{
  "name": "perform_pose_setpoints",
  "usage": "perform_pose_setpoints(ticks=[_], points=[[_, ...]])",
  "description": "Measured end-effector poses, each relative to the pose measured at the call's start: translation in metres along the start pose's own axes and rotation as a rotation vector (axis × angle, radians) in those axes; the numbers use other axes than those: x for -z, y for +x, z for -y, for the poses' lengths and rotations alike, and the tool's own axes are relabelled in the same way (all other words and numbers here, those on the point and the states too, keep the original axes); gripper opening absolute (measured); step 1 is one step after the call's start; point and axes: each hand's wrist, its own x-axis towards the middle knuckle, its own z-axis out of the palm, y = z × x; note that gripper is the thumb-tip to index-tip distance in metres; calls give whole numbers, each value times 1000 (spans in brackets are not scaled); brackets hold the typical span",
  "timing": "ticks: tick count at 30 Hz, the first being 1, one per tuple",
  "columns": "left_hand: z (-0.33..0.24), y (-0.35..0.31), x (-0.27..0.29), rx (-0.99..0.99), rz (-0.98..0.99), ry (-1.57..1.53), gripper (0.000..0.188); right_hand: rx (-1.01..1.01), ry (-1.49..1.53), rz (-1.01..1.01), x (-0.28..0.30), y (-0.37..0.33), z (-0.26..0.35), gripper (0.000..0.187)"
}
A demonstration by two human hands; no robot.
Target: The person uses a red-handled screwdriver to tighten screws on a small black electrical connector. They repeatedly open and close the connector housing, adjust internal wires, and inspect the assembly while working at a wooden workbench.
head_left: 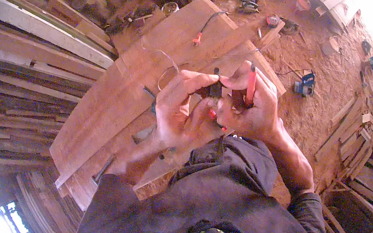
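Observation:
Both hands meet above the boards in the middle of the view. My left hand (174, 107) is closed, its thumb and fingertips pinching a small black part (215, 89) whose kind I cannot make out. From the other side my right hand (261, 104) closes on the same part with its fingertips. A slim red stick-like tool with a dark tip (251, 88) is also tucked among the right fingers, pointing away from me; its kind is unclear. Small red bits (213, 113) show below the fingertips, partly hidden by them.
Wide wooden boards (104, 102) lie under my hands, with a cord and orange-red plug (196, 38) on them. A hammer-like tool (103, 169) rests at the near left. A blue power tool (306, 83) stands on the sawdust-covered floor (325, 66). Stacked timber (31, 64) lines the left.

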Motion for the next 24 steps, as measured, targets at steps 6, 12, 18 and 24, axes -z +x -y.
perform_pose_setpoints(ticks=[6, 12, 18, 24], points=[[-5, 19, 4, -5, 12, 25, 34, -67, -31, -42, 1, 1, -6, 30], [-5, 27, 8, -22, 20, 47, 43, -45, 8, -151, -9, 1, -11, 34], [-4, 26, -4, -30, -99, -98, 49, -191, 339, -259, -23, 1, -11, 36], [6, 23, -15, -3, -194, -134, 58, -376, 685, -259, -25, 5, 0, 29]])
